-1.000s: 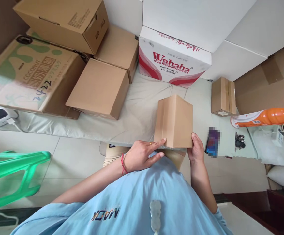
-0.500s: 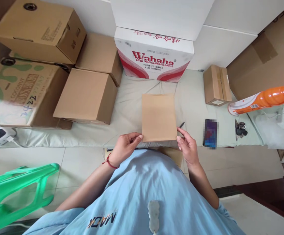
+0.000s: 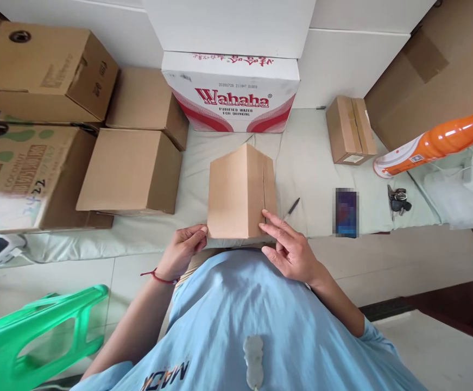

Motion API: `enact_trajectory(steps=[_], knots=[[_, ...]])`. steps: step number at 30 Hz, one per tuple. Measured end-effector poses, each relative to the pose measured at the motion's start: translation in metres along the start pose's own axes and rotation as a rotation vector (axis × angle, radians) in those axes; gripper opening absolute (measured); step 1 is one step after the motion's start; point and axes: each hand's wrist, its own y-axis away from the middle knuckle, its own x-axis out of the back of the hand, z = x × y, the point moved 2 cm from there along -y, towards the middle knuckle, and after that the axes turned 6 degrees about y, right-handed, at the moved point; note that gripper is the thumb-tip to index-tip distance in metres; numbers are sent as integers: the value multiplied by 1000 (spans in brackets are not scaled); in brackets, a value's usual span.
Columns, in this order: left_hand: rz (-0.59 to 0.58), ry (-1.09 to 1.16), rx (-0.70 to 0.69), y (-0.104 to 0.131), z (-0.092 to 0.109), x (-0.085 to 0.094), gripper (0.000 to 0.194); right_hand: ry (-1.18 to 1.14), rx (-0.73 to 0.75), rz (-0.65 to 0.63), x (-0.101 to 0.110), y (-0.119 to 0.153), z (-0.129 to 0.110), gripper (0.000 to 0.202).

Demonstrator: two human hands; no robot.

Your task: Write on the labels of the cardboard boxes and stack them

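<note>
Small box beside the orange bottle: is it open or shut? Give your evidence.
Shut on the side in view: the small box has tape along the seam, and no flap stands up.

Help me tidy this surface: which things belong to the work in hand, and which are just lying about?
In hand:
the carton between left hand and right hand

Apparently lying about:
pen
phone
keys
orange bottle
Wahaha box
other boxes

My shirt (image 3: 220, 326) is light blue, my bracelet (image 3: 163, 279) red, and the stool (image 3: 57, 326) bright green.
</note>
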Motion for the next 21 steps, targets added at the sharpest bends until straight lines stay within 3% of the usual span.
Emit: enact_trajectory(steps=[6, 12, 17, 21], knots=[[41, 114, -31, 10, 15, -4, 55, 55, -118, 149, 13, -2, 9, 44], [4, 196, -120, 18, 36, -10, 58, -1, -254, 183, 25, -1, 8, 51], [38, 117, -117, 19, 40, -16, 61, -34, -220, 187, 17, 4, 8, 48], [70, 49, -113, 21, 37, -15, 59, 29, -105, 224, 11, 2, 3, 47]])
